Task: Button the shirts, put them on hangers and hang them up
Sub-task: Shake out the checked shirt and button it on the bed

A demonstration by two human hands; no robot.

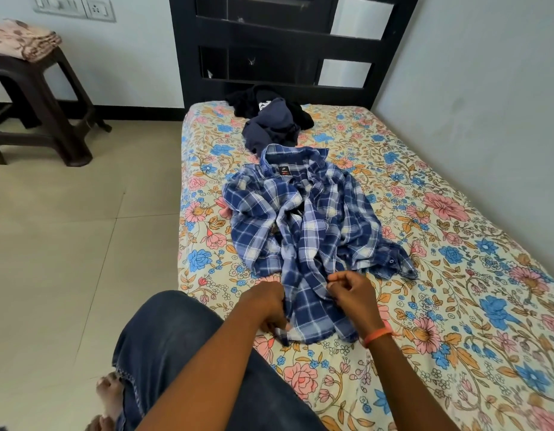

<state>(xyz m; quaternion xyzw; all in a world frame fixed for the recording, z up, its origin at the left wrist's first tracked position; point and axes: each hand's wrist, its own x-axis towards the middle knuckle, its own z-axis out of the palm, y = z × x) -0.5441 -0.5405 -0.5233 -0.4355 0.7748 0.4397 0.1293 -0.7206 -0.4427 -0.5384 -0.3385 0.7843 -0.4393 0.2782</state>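
A blue and white checked shirt lies crumpled and unbuttoned on the floral bedsheet, collar toward the headboard. My left hand grips the shirt's lower left front edge near the hem. My right hand pinches the other front edge between thumb and fingers, an orange band on its wrist. Behind the checked shirt lie a dark navy garment and a black garment, both bunched up. No hanger is visible.
A dark headboard stands at the bed's far end, with a pale wall along the right side. A brown plastic stool with folded cloth on top stands on the tiled floor at the left. My knee in jeans is beside the bed.
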